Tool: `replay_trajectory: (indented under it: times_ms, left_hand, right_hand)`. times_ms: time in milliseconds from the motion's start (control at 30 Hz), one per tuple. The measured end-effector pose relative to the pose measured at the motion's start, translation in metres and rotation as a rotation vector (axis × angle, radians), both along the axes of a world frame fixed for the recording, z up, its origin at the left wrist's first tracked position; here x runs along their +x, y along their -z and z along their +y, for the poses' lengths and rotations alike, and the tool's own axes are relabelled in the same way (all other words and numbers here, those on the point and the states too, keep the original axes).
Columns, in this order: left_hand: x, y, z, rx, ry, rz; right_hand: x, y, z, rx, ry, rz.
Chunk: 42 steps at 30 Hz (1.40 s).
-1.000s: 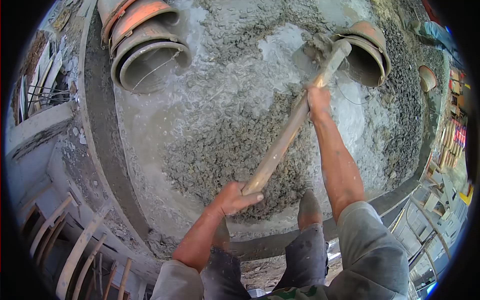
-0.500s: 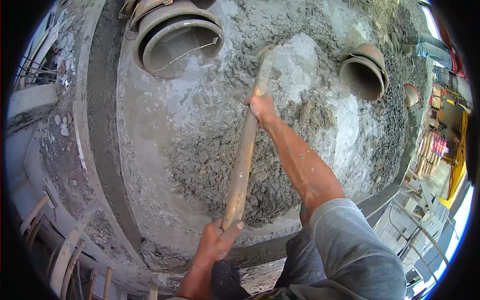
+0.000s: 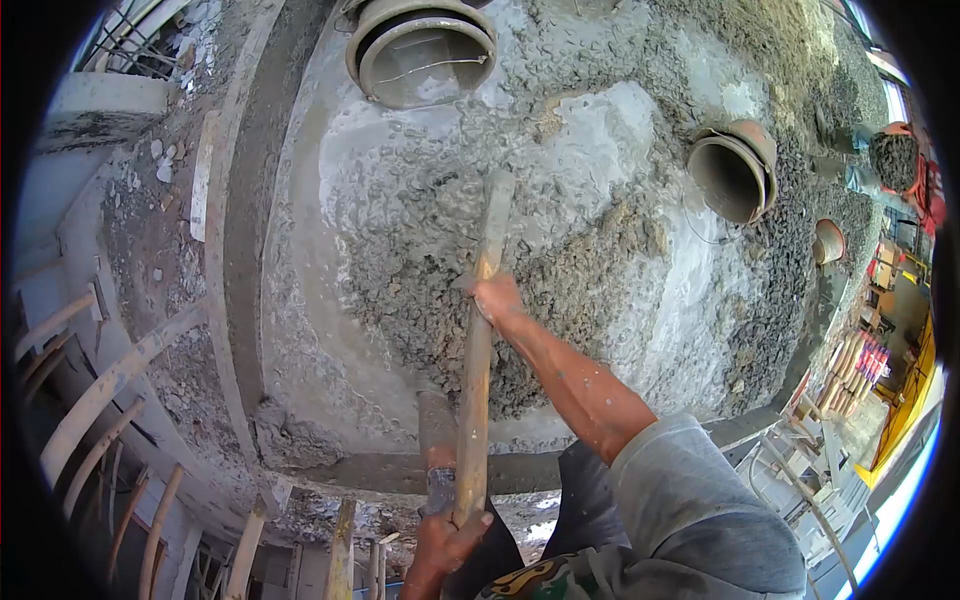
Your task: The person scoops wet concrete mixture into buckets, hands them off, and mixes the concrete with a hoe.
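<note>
A long wooden handle (image 3: 476, 390) runs nearly upright through the middle of the view, its far end down in wet grey concrete (image 3: 430, 300). Around its lower end, near my body, my left hand (image 3: 448, 545) is wrapped. My right hand (image 3: 497, 300) grips the same handle farther up, over the concrete heap. Any tool head at the far end is hidden in the mix. One boot (image 3: 437, 420) stands beside the handle at the edge of the heap.
Stacked buckets (image 3: 425, 65) lie tipped at the upper left. Another pair of buckets (image 3: 733, 175) lies right of the heap, with a small bucket (image 3: 828, 242) beyond. A co-worker (image 3: 925, 185) holds a filled bucket at the far right. Wooden poles (image 3: 120, 380) line the lower left.
The handle has swung from the right bucket leftward, then been drawn back toward my body, with both hands still on it. A co-worker with a filled bucket has come into view at right.
</note>
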<state>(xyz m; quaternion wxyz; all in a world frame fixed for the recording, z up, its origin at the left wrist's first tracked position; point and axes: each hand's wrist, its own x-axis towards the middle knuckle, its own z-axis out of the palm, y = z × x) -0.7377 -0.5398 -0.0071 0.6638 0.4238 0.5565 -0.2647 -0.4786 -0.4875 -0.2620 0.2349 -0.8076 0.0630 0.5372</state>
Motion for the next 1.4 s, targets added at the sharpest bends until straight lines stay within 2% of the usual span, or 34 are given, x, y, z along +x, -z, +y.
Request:
replay_trajectory:
  times_ms: [33, 67, 100, 133, 233, 300, 367, 433, 467, 500, 533, 567, 600, 633, 700, 800, 933, 1000, 1033, 1167, 1233, 1267, 1333, 1367, 1400]
  left_hand:
    - [0.001, -0.016, -0.004, 0.076, 0.139, -0.007]
    - [-0.001, -0.032, -0.005, -0.018, 0.260, 0.076]
    - [-0.008, -0.051, -0.007, -0.131, 0.386, 0.170]
    - [-0.025, -0.065, -0.018, -0.158, 0.408, 0.173]
    - [-0.056, -0.093, -0.029, -0.200, 0.377, 0.094]
    - [-0.047, -0.096, -0.032, -0.274, 0.358, 0.066]
    - [-0.030, -0.073, -0.032, -0.403, 0.379, 0.068]
    - [0.026, -0.010, -0.028, -0.238, 0.660, -0.145]
    - [0.051, 0.032, -0.036, -0.126, 0.481, -0.286]
    - [0.085, 0.080, -0.036, -0.098, 0.499, -0.332]
    - [0.121, 0.127, -0.040, 0.045, 0.470, -0.389]
    - [0.160, 0.167, -0.038, -0.029, 0.383, -0.367]
    - [0.208, 0.181, -0.029, 0.058, 0.347, -0.355]
    - [0.246, 0.189, -0.032, 0.018, 0.346, -0.328]
    - [0.282, 0.198, -0.059, 0.012, 0.315, -0.295]
    - [0.267, 0.177, -0.111, 0.015, 0.323, -0.305]
    - [0.223, 0.131, -0.124, -0.039, 0.389, -0.295]
    - [0.191, 0.107, -0.126, -0.069, 0.436, -0.252]
    - [0.167, 0.099, -0.123, -0.061, 0.468, -0.215]
    - [0.105, 0.052, -0.074, -0.068, 0.645, -0.104]
    - [0.085, 0.025, -0.051, -0.129, 0.537, -0.032]
    - [0.074, 0.006, -0.040, -0.157, 0.477, 0.009]
    - [0.046, -0.025, -0.025, -0.149, 0.547, 0.001]
    - [0.033, -0.037, -0.020, -0.145, 0.577, -0.007]
    - [0.024, -0.047, -0.015, -0.173, 0.579, 0.080]
  right_hand:
    - [-0.019, 0.000, -0.031, 0.035, 0.111, -0.017]
    - [-0.035, -0.005, -0.062, 0.046, 0.177, 0.086]
    - [-0.045, -0.045, -0.082, 0.105, 0.289, 0.147]
    - [-0.066, -0.059, -0.109, 0.140, 0.539, 0.218]
    - [-0.074, -0.125, -0.153, 0.059, 0.576, 0.205]
    - [-0.047, -0.143, -0.167, 0.093, 0.538, 0.087]
    - [-0.008, -0.146, -0.178, 0.151, 0.562, -0.019]
    - [0.067, -0.114, -0.171, 0.225, 0.600, -0.071]
    - [0.110, -0.097, -0.157, 0.271, 0.532, -0.186]
    - [0.153, -0.074, -0.138, 0.315, 0.464, -0.291]
    - [0.193, -0.043, -0.122, 0.335, 0.434, -0.426]
    - [0.237, -0.016, -0.106, 0.317, 0.440, -0.355]
    - [0.282, 0.022, -0.095, 0.222, 0.411, -0.375]
    - [0.305, 0.024, -0.074, 0.161, 0.366, -0.394]
    - [0.337, 0.077, -0.076, 0.024, 0.245, -0.329]
    - [0.323, 0.096, -0.132, -0.064, 0.228, -0.295]
    - [0.270, 0.086, -0.203, -0.130, 0.362, -0.142]
    - [0.225, 0.098, -0.238, -0.211, 0.302, -0.162]
    - [0.201, 0.086, -0.236, -0.326, 0.260, -0.133]
    - [0.118, 0.058, -0.220, -0.355, 0.200, -0.096]
    - [0.083, 0.012, -0.184, -0.394, 0.152, -0.054]
    - [0.059, 0.006, -0.177, -0.398, 0.170, 0.008]
    - [0.029, -0.030, -0.153, -0.393, 0.139, 0.082]
    - [0.003, -0.021, -0.158, -0.403, 0.222, 0.059]
    - [-0.012, -0.048, -0.147, -0.403, 0.185, -0.009]
